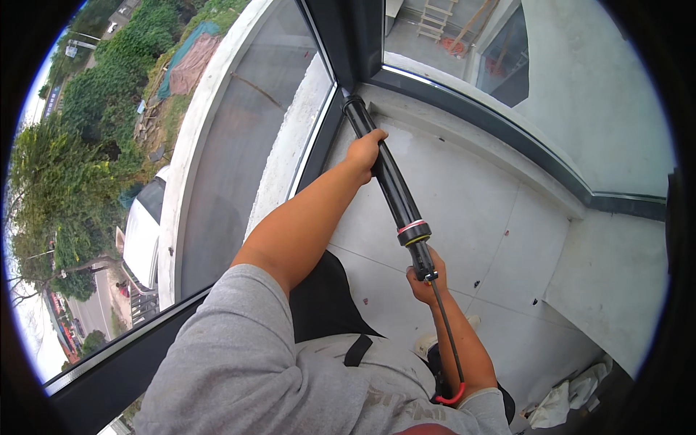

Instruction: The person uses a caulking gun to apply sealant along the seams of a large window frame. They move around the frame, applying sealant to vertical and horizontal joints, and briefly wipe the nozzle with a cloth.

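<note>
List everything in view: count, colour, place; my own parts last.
Caulking gun: 1, mostly black, in both hands.
Window frames: several, dark grey, top and left.
Floor tiles: several, pale grey, beneath the gun.
Ladder: 1, pale, top, beyond frames.
Vehicle: 1, white, outside left.
Trees: several, green, outside left.
Crumpled sheeting: count unclear, whitish, lower right.
Shirt: 1, grey, bottom.
Legwear: 1, black, lower centre.
Left hand: 1, bare, around the gun's front.
Right hand: 1, bare, at gun's rear.

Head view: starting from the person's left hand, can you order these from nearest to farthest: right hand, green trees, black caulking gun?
1. Black caulking gun: in the left hand's grip.
2. Right hand: at the gun's handle end.
3. Green trees: outside the window, far left.
</note>
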`<state>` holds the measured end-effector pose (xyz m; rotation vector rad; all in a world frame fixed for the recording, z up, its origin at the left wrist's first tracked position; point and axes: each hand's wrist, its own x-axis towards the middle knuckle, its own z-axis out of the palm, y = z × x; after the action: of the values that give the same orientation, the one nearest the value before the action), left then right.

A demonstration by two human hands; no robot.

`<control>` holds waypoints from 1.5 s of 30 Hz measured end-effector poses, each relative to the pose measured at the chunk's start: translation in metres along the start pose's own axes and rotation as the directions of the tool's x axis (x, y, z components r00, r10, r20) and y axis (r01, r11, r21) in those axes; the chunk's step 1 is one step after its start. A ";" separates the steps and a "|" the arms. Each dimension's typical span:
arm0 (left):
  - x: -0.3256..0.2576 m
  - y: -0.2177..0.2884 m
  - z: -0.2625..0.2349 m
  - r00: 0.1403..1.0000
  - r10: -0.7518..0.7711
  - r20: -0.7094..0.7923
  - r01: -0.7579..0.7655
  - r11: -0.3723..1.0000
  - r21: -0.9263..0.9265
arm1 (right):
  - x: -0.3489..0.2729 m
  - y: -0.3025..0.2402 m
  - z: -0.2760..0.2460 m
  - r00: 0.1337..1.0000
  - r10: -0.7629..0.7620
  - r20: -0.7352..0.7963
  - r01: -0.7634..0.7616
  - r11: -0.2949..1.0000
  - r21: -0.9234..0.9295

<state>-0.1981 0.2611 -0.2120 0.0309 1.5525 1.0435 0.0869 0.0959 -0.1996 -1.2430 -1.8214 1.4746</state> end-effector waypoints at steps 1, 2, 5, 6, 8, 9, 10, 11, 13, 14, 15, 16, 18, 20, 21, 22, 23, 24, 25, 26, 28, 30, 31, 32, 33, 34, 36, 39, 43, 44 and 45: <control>0.003 0.000 -0.003 1.000 -0.011 -0.009 0.011 1.000 0.003 | 0.002 0.000 0.002 1.000 -0.008 0.008 0.008 1.000 -0.012; 0.005 0.000 -0.005 1.000 -0.021 -0.019 0.022 1.000 0.006 | 0.004 0.002 0.005 1.000 -0.010 0.002 0.010 1.000 -0.008; 0.009 -0.002 -0.008 0.999 -0.027 -0.019 0.026 1.000 -0.015 | 0.006 0.007 0.013 0.999 -0.034 -0.018 0.033 0.999 -0.009; 0.008 -0.002 -0.008 0.999 -0.016 -0.028 0.015 1.000 -0.026 | 0.008 0.006 0.013 0.998 -0.053 -0.024 0.052 0.998 -0.019; 0.006 0.000 -0.009 0.999 0.004 -0.045 -0.007 0.999 -0.049 | 0.010 0.009 0.015 0.996 -0.078 -0.032 0.077 0.997 -0.019; 0.007 0.000 -0.010 0.999 0.006 -0.040 -0.009 0.998 -0.057 | 0.011 0.011 0.016 0.996 -0.083 -0.033 0.083 0.997 -0.008; 0.009 0.000 -0.011 0.999 0.008 -0.034 -0.011 0.998 -0.066 | 0.012 0.013 0.017 0.996 -0.088 -0.034 0.088 0.996 0.003; 0.010 0.001 -0.012 1.000 0.010 -0.028 -0.013 0.997 -0.075 | 0.012 0.014 0.017 0.995 -0.094 -0.039 0.094 0.996 -0.004; 0.014 0.000 -0.013 1.000 0.009 -0.016 -0.011 0.996 -0.084 | 0.015 0.012 0.018 0.993 -0.110 -0.046 0.109 0.994 -0.015; 0.016 -0.001 -0.014 1.000 0.009 -0.009 -0.010 0.996 -0.088 | 0.016 0.011 0.019 0.992 -0.116 -0.050 0.115 0.993 -0.017; 0.015 0.000 -0.013 1.000 0.015 -0.006 -0.015 0.996 -0.091 | 0.016 0.011 0.019 0.991 -0.119 -0.056 0.118 0.993 -0.018; 0.013 0.000 -0.012 1.000 0.021 -0.004 -0.021 0.995 -0.093 | 0.016 0.010 0.018 0.991 -0.122 -0.061 0.121 0.992 -0.020; 0.012 0.001 -0.012 1.000 0.030 0.000 -0.030 0.995 -0.094 | 0.018 0.007 0.016 0.994 -0.098 -0.046 0.097 0.995 -0.026; 0.013 0.003 -0.012 0.999 0.037 0.001 -0.036 0.995 -0.089 | 0.020 0.006 0.015 0.994 -0.097 -0.046 0.096 0.995 -0.025; 0.015 0.002 -0.012 0.999 0.034 0.003 -0.034 0.995 -0.089 | 0.020 0.006 0.016 0.993 -0.108 -0.054 0.107 0.994 -0.020; 0.016 0.001 -0.012 0.999 0.031 0.005 -0.031 0.996 -0.088 | 0.021 0.006 0.016 0.991 -0.118 -0.062 0.118 0.993 -0.016; 0.018 0.000 -0.013 1.000 0.029 0.007 -0.028 0.996 -0.087 | 0.021 0.007 0.015 0.992 -0.111 -0.059 0.110 0.994 -0.028; 0.017 0.000 -0.012 1.000 0.028 0.001 -0.028 0.996 -0.082 | 0.021 0.008 0.014 0.993 -0.104 -0.058 0.101 0.994 -0.040; 0.015 0.001 -0.011 1.000 0.028 -0.004 -0.028 0.997 -0.076 | 0.021 0.009 0.014 0.994 -0.096 -0.057 0.093 0.994 -0.052; 0.014 0.001 -0.010 1.000 0.028 -0.009 -0.028 0.997 -0.071 | 0.022 0.009 0.014 0.989 -0.127 -0.073 0.123 0.991 -0.059; 0.021 -0.001 -0.011 0.999 0.017 -0.032 -0.018 0.998 -0.058 | 0.027 0.007 0.016 0.975 -0.195 -0.103 0.188 0.979 -0.076; 0.026 -0.002 -0.012 0.999 0.012 -0.041 -0.014 0.998 -0.056 | 0.026 0.009 0.016 0.978 -0.180 -0.105 0.172 0.982 -0.080; 0.027 -0.002 -0.012 0.999 0.013 -0.038 -0.015 0.998 -0.062 | 0.026 0.010 0.016 0.979 -0.172 -0.107 0.163 0.983 -0.081; 0.028 -0.003 -0.012 0.999 0.014 -0.035 -0.017 0.998 -0.067 | 0.026 0.011 0.016 0.976 -0.191 -0.106 0.181 0.979 -0.097; 0.025 -0.002 -0.011 0.999 0.028 -0.031 -0.030 0.997 -0.070 | 0.027 0.012 0.016 0.972 -0.210 -0.107 0.198 0.974 -0.112; 0.022 -0.001 -0.010 0.999 0.042 -0.027 -0.044 0.996 -0.072 | 0.027 0.014 0.016 0.967 -0.229 -0.107 0.215 0.968 -0.127; 0.017 0.001 -0.009 0.998 0.059 -0.021 -0.061 0.996 -0.073 | 0.027 0.013 0.015 0.964 -0.242 -0.108 0.228 0.966 -0.123; 0.012 0.004 -0.009 0.997 0.075 -0.018 -0.076 0.995 -0.065 | 0.027 0.010 0.013 0.961 -0.252 -0.115 0.239 0.964 -0.114; 0.006 0.007 -0.010 0.995 0.103 -0.006 -0.103 0.993 -0.055 | 0.026 0.010 0.012 0.954 -0.277 -0.119 0.264 0.958 -0.111; 0.004 0.009 -0.010 0.994 0.106 0.001 -0.106 0.993 -0.053 | 0.026 0.009 0.012 0.953 -0.280 -0.117 0.267 0.957 -0.116; 0.001 0.010 -0.010 0.994 0.112 -0.001 -0.112 0.992 -0.049 | 0.025 0.008 0.011 0.952 -0.284 -0.115 0.270 0.955 -0.121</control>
<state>-0.2113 0.2620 -0.2080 0.0861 1.5367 1.1696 0.0683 0.1121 -0.2144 -1.0514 -1.9133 1.1314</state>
